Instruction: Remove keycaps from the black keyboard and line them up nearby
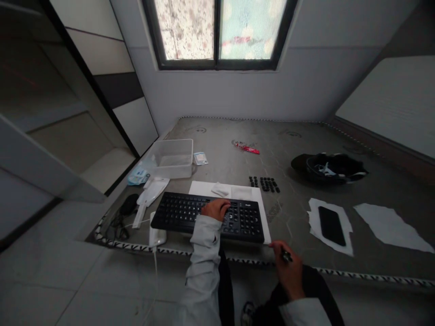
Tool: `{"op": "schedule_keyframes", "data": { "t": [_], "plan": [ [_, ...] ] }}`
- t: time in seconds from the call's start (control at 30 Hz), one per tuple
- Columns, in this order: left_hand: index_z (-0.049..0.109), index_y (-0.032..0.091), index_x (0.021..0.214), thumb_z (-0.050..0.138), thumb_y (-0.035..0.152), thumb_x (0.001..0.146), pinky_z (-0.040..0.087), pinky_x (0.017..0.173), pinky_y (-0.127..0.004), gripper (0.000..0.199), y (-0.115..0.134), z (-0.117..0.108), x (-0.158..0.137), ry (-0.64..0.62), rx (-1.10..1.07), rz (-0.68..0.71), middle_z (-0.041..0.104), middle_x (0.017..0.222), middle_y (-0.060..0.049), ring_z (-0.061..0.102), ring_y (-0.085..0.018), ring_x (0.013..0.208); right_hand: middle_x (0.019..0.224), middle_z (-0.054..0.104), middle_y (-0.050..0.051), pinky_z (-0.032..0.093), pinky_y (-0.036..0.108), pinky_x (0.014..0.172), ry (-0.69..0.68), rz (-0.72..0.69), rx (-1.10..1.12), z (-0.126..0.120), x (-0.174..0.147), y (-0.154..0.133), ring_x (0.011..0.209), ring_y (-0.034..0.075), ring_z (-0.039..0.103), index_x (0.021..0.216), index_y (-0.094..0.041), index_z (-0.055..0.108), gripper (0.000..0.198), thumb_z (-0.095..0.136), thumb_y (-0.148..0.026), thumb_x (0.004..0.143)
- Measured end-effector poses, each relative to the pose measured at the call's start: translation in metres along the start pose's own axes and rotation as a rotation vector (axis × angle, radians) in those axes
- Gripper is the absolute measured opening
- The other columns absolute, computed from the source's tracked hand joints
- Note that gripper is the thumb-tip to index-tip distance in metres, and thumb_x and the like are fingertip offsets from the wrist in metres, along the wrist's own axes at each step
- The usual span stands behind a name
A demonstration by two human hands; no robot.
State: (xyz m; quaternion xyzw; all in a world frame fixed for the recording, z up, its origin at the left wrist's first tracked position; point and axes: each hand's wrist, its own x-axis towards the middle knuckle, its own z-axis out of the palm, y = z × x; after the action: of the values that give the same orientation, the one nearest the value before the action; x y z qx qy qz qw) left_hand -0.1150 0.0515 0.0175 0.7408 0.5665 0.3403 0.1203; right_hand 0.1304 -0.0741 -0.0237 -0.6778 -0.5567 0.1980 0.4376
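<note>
The black keyboard (pixel 180 210) lies on a white sheet (pixel 264 213), close to the front edge of the grey bed (pixel 292 226). The left hand (pixel 215 209) is on top of the keys, near the middle. Its fingers are bent, but I cannot tell if that grip has hold of a key or only touches. The right hand (pixel 288 269) is just past the keyboard's near right corner. Its grip is curled around a small dark thing (pixel 286 256) with shiny bits. I cannot tell what it is.

To work well here, I think the left hand should be gentle and push or pull straight, so nothing bends. The bed looks soft, so the keyboard might rock; a light press near its front edge would help. Small black pieces (pixel 267 184) sit in neat rows behind its right end. Sleeves should not brush them, or they could get mixed up.
</note>
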Motion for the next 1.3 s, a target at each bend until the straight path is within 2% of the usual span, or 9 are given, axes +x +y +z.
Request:
{"op": "schedule_keyframes", "data": {
  "t": [0.13,0.23,0.33,0.43,0.53,0.67,0.77,1.0,1.3],
  "plan": [
    [0.071,0.024,0.099,0.057,0.023,0.092,0.053,0.082,-0.028,0.016,0.016,-0.005,-0.051,0.073,0.014,0.004,0.074,0.098,-0.001,0.068,-0.016,0.090,0.077,0.070,0.003,0.049,0.032,0.071,-0.176,-0.093,0.056,0.010,-0.008,-0.010,0.075,0.024,0.066,0.075,-0.021,0.067,0.039,0.050,-0.055,0.085],
    [0.072,0.023,0.097,0.057,0.025,0.092,0.052,0.082,-0.033,0.017,0.027,-0.007,-0.087,0.115,0.050,0.004,0.073,0.094,-0.004,0.066,-0.020,0.088,0.075,0.069,0.003,0.047,0.030,0.070,-0.165,-0.104,0.118,0.015,-0.010,-0.023,0.072,0.022,0.065,0.076,-0.020,0.066,0.039,0.051,-0.055,0.085],
    [0.073,0.028,0.104,0.068,0.032,0.084,0.051,0.078,-0.037,0.021,0.034,-0.006,-0.104,0.154,0.108,-0.007,0.070,0.100,-0.006,0.063,-0.024,0.092,0.067,0.065,0.003,0.045,0.029,0.066,-0.123,-0.073,0.175,0.016,-0.016,-0.033,0.067,0.021,0.061,0.070,-0.019,0.063,0.046,0.046,-0.060,0.087],
    [0.070,0.031,0.111,0.072,0.033,0.080,0.048,0.084,-0.040,0.031,0.035,-0.004,-0.102,0.168,0.167,-0.027,0.066,0.112,-0.007,0.059,-0.026,0.100,0.067,0.062,0.003,0.042,0.029,0.065,-0.042,-0.040,0.252,0.015,-0.022,-0.041,0.068,0.020,0.058,0.068,-0.019,0.061,0.051,0.044,-0.063,0.088],
    [0.068,0.030,0.116,0.071,0.033,0.081,0.044,0.090,-0.043,0.036,0.032,-0.001,-0.096,0.100,0.173,-0.035,0.063,0.121,-0.008,0.055,-0.028,0.108,0.064,0.056,0.001,0.039,0.029,0.063,0.003,-0.016,0.420,0.015,-0.023,-0.047,0.065,0.018,0.052,0.065,-0.018,0.059,0.052,0.047,-0.064,0.086],
    [0.071,0.032,0.107,0.069,0.034,0.083,0.045,0.088,-0.038,0.025,0.025,0.001,-0.094,0.032,0.174,-0.028,0.065,0.113,-0.004,0.055,-0.024,0.106,0.055,0.045,-0.003,0.032,0.026,0.054,-0.092,0.060,0.867,0.022,-0.018,-0.058,0.054,0.012,0.039,0.062,-0.018,0.060,0.047,0.064,-0.062,0.078],
    [0.072,0.034,0.106,0.069,0.034,0.083,0.045,0.086,-0.036,0.023,0.023,0.001,-0.093,0.012,0.179,-0.024,0.065,0.108,-0.002,0.055,-0.022,0.104,0.056,0.045,-0.003,0.032,0.026,0.052,-0.063,0.121,1.131,0.032,-0.010,-0.069,0.053,0.011,0.037,0.060,-0.019,0.058,0.043,0.071,-0.058,0.072],
    [0.069,0.039,0.112,0.069,0.033,0.083,0.043,0.088,-0.037,0.030,0.019,0.005,-0.092,-0.048,0.178,-0.009,0.063,0.112,-0.001,0.053,-0.022,0.106,0.056,0.041,-0.005,0.032,0.024,0.044,-0.009,0.177,1.297,0.059,0.018,-0.089,0.047,0.008,0.034,0.064,-0.020,0.056,0.037,0.074,-0.052,0.070],
    [0.067,0.038,0.113,0.070,0.030,0.080,0.041,0.088,-0.038,0.034,0.013,0.007,-0.092,-0.075,0.152,-0.016,0.060,0.118,0.000,0.051,-0.023,0.109,0.059,0.047,-0.004,0.029,0.024,0.039,-0.014,0.219,1.343,0.084,0.043,-0.095,0.043,0.006,0.033,0.066,-0.021,0.055,0.034,0.074,-0.049,0.072]
  ]
}}
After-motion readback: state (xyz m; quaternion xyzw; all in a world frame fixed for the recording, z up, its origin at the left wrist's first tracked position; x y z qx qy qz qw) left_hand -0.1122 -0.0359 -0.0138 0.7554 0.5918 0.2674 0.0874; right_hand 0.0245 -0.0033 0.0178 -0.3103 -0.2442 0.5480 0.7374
